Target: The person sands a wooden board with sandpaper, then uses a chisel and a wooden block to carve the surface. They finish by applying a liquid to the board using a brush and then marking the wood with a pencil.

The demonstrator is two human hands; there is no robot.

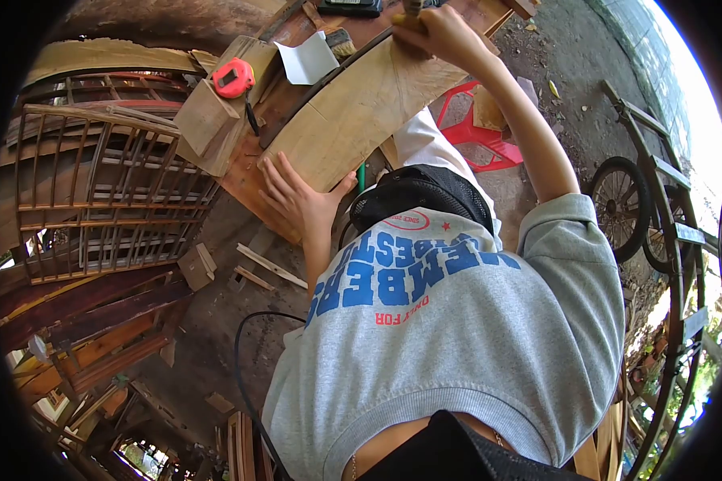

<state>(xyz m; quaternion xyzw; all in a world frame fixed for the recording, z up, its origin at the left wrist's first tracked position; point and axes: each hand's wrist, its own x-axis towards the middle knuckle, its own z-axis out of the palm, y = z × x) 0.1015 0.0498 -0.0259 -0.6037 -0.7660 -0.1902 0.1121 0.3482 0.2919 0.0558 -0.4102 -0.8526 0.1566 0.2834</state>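
Note:
A long, pale wooden board (353, 112) lies on the reddish-brown workbench (253, 180), with a dark curved strip along its far edge. Flat on the board's near left end rests my left hand (301, 192), its fingers spread. My right hand (441, 38) is closed round a small tool (411, 10) at the board's far right end; only part of the tool shows, so its type is unclear. Left of the board are a red tape measure (233, 78), a black pen-like item (251, 117), a white paper (306, 59) and a brush-like item (341, 44).
A wooden block (206, 119) sits at the bench's left corner. Slatted wooden frames (96, 192) stand at the left. A red plastic stool (477, 136) is beyond my legs. A spoked wheel (620, 207) and a metal ladder-like frame (672, 172) are at the right.

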